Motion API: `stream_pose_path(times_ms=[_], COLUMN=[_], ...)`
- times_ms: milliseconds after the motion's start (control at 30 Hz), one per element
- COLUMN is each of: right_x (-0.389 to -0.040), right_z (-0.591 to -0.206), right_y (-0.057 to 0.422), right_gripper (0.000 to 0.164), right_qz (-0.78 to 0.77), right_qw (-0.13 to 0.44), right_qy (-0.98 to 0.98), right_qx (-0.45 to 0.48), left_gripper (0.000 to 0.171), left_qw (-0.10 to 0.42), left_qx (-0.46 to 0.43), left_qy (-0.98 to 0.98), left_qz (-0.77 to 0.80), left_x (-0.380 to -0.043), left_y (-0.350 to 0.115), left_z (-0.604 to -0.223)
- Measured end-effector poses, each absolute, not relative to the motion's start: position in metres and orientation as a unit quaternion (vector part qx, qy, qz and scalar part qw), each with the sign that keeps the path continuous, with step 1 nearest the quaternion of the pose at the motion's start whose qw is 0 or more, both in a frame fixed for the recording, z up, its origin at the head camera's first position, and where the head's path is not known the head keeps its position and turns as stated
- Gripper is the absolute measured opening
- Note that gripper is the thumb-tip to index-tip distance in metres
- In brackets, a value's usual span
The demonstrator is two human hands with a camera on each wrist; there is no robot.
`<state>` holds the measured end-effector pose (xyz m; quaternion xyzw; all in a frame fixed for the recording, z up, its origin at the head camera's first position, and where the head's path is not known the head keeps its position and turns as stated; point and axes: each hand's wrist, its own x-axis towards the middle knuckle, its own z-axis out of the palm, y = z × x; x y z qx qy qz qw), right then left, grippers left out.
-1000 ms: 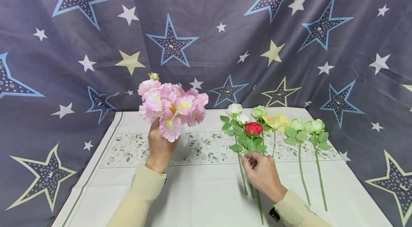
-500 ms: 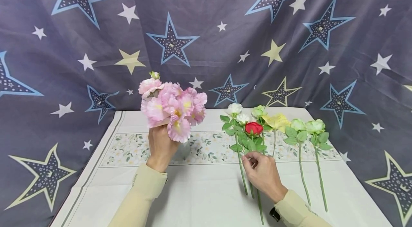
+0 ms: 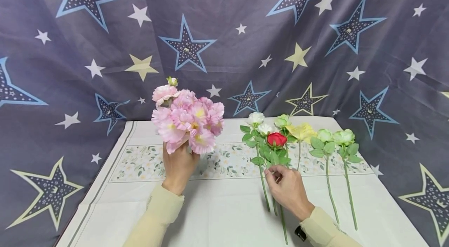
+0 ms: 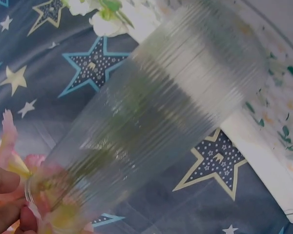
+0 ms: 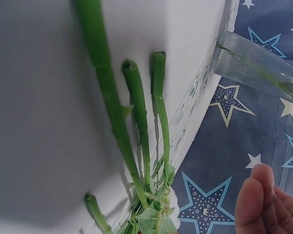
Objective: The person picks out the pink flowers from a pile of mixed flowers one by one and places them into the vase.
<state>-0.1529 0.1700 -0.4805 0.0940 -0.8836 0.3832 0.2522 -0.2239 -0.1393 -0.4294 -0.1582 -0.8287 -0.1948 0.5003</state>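
Pink ruffled flowers (image 3: 191, 118) bunch at the mouth of a clear ribbed glass vase (image 4: 136, 117), their stems showing through the glass. My left hand (image 3: 179, 167) is under the blooms. In the left wrist view its fingertips (image 4: 5, 214) pinch among petals at the vase rim; petals partly hide what they hold. In the head view that hand covers most of the vase. My right hand (image 3: 288, 189) hovers over the stems of a red rose (image 3: 276, 139) and white roses (image 3: 255, 118), fingers loosely bent. The right wrist view shows nothing between its fingers (image 5: 263, 195).
A yellow flower (image 3: 302, 133) and green roses (image 3: 343, 137) lie to the right, stems toward me. A white cloth (image 3: 224, 208) with a floral strip (image 3: 224, 161) covers the table. A star-patterned curtain (image 3: 224, 1) hangs behind and at both sides.
My left hand has shifted slightly right, and the pink blooms have turned and settled differently. The vase, seen beside the hand before, is now hidden. The right hand stays nearly still.
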Motion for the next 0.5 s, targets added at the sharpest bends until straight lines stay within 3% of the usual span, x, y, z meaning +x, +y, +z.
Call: stream_pose_path(times_ms=[233,500], right_x=[-0.153,-0.155], right_z=[-0.480,-0.476], right_y=[0.173,0.181], right_gripper=[0.006,0.007], right_qz=[0.371,0.366], right_qw=[0.260,0.257], right_qy=[-0.887,-0.890], right_qx=[0.093,0.088], left_gripper=[0.039,0.022], left_qw=[0.524,0.543], left_qx=[-0.173,-0.214], left_qy=[-0.807,-0.783], left_qz=[-0.212,-0.214], left_x=[-0.218,-0.211], left_y=[-0.137,-0.141], left_z=[-0.440,-0.449])
